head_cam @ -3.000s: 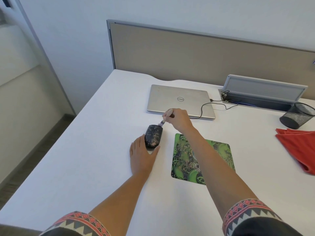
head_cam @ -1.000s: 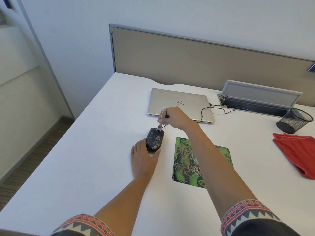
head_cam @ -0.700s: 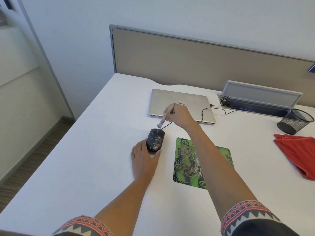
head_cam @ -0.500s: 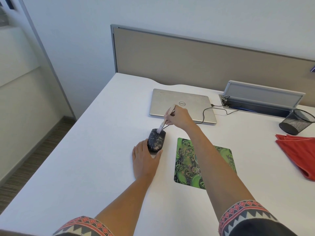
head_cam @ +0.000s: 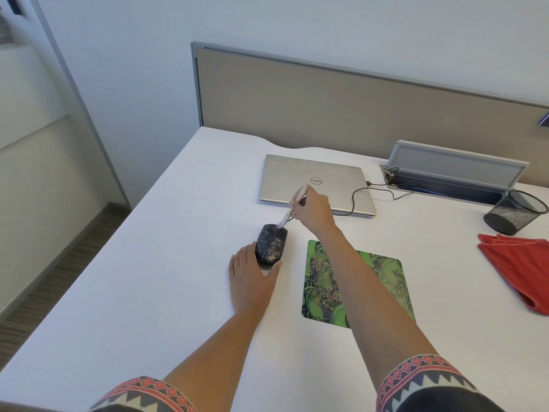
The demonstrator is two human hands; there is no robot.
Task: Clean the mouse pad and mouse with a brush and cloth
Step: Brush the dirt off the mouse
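Observation:
A dark patterned mouse [head_cam: 271, 243] lies on the white desk [head_cam: 148, 292], left of the green mouse pad [head_cam: 383, 281]. My left hand [head_cam: 252, 278] rests flat behind the mouse, fingers and thumb against its near end. My right hand [head_cam: 313, 211] pinches a small pale brush [head_cam: 292, 208], tilted so that its bristles touch the far end of the mouse. My right forearm crosses over the left part of the mouse pad. A red cloth [head_cam: 520, 269] lies at the right edge of the desk.
A shut silver laptop [head_cam: 315, 182] sits beyond the mouse, with a black cable [head_cam: 356, 200] running to an open cable tray [head_cam: 451, 176]. A black mesh cup [head_cam: 515, 212] stands by the cloth. A beige partition [head_cam: 341, 108] closes the desk's far side.
The brush has gone back and forth over the far end of the mouse: lifted off it, then set down again with the bristles on it. My left hand stays put.

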